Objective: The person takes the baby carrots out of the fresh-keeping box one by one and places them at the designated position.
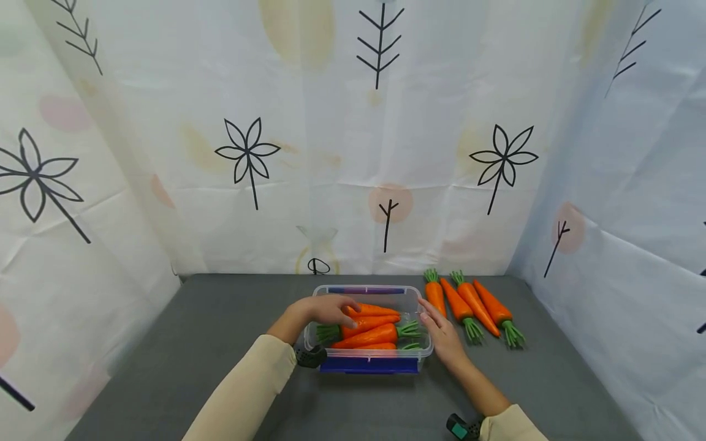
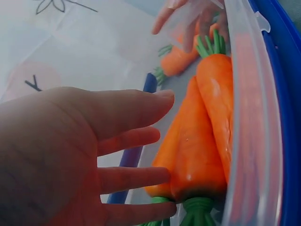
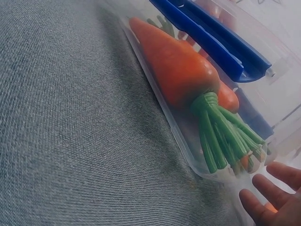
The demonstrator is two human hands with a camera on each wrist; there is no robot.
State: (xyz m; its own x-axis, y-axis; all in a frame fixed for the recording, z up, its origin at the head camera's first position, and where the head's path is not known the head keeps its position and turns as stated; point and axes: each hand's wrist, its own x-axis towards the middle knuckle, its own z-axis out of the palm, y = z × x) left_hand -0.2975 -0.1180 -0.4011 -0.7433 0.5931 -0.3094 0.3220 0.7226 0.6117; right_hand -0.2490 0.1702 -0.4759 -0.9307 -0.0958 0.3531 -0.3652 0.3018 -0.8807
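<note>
- Storage container (image 1: 375,353): clear and colourless, faintly milky along the rim.
- Front latch (image 1: 369,365) of the container: solid deep blue; its back latch (image 1: 366,290): blue, violet-tinged in the head view.
- Carrots inside the container (image 1: 368,336): bright orange, darker near the crown, with green tops (image 1: 409,329).
- Carrots to the right of the container (image 1: 495,304): the same orange, green-topped.
- Counter (image 1: 231,343) under the container: dark grey, finely ribbed in the right wrist view.
- Curtain (image 1: 331,122) behind the container: white, printed with black outlined flowers (image 1: 247,151), black twigs (image 1: 379,46) and pale yellow, pink and peach blotches (image 1: 300,30).
- Left sleeve (image 1: 242,392) and right sleeve (image 1: 510,425), before the container: plain cream.
- Left wrist device (image 1: 311,356), at the container's front left corner: black; right wrist device (image 1: 463,427), before the container: black with a teal-green panel.
</note>
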